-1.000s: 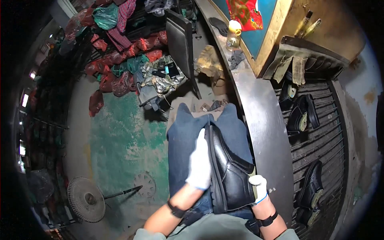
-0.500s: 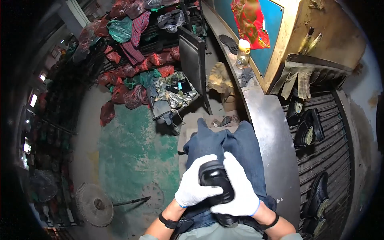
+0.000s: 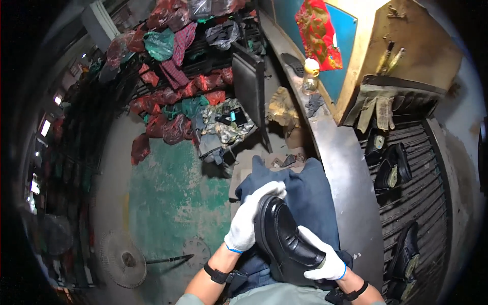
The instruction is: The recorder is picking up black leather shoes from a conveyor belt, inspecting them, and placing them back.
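Note:
A glossy black leather shoe point(image 3: 287, 229) is held over my lap, its toe pointing away from me and its thick sole edge turned to the left. My left hand point(image 3: 249, 213), in a white knitted glove, wraps round the sole side near the toe, with the fingertips hidden beyond it. On the right, my right hand point(image 3: 325, 256), gloved the same way, grips the shoe's upper near the opening. Its fingers are partly hidden by the shoe.
Right of my legs runs a metal ledge point(image 3: 351, 183), with a bottle point(image 3: 310, 76) and a dark sole point(image 3: 293, 65) farther along. Beyond it, black shoes point(image 3: 394, 166) sit on a slatted roller bed point(image 3: 414, 203). A fan point(image 3: 123, 259) stands left; a chair point(image 3: 247, 84) is ahead.
The shoe has turned, so its side and upper now show. My left hand has slid toward the toe, while my right hand has moved back and right toward the opening.

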Demonstrator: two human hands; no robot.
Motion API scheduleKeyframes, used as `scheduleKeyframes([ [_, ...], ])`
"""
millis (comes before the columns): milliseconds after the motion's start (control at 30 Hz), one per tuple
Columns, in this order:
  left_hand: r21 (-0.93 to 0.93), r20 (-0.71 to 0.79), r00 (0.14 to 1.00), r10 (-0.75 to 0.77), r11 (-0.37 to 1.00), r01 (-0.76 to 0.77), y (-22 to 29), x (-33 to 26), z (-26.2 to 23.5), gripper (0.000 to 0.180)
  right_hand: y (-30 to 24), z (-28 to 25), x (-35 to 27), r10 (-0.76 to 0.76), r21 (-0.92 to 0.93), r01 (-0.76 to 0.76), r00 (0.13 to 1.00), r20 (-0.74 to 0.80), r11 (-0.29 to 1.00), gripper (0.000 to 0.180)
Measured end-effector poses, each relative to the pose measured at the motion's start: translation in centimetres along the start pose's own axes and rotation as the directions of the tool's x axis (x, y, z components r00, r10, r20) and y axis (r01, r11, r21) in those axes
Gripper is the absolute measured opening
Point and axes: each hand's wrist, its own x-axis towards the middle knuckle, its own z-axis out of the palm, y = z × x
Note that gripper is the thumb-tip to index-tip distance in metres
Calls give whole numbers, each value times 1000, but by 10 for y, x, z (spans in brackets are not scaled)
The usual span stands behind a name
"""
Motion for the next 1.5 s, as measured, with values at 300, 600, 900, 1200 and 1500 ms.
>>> scheduleKeyframes([
  [300, 437, 242, 955, -169, 898, 48, -53, 57, 85, 28, -19, -23, -91, 189, 561, -7, 945, -267, 828, 121],
  [600, 348, 437, 789, -432, 890, 295, -85, 36, 120, 32, -10, -227, -244, 141, 153, 26, 259, -956, 988, 94],
  [900, 307, 391, 785, -480, 872, 381, -64, 31, 95, 31, -41, -329, -62, -53, -32, 188, 106, -993, 982, 73],
  [1200, -302, 337, 831, -442, 786, 540, -74, 39, 94, 99, 30, -105, -58, -137, -157, -32, 331, -934, 987, 67],
  [1500, 104, 156, 950, -269, 961, 255, -44, -7, 34, 85, 39, -391, -27, 40, 40, -5, 157, -987, 999, 101],
])
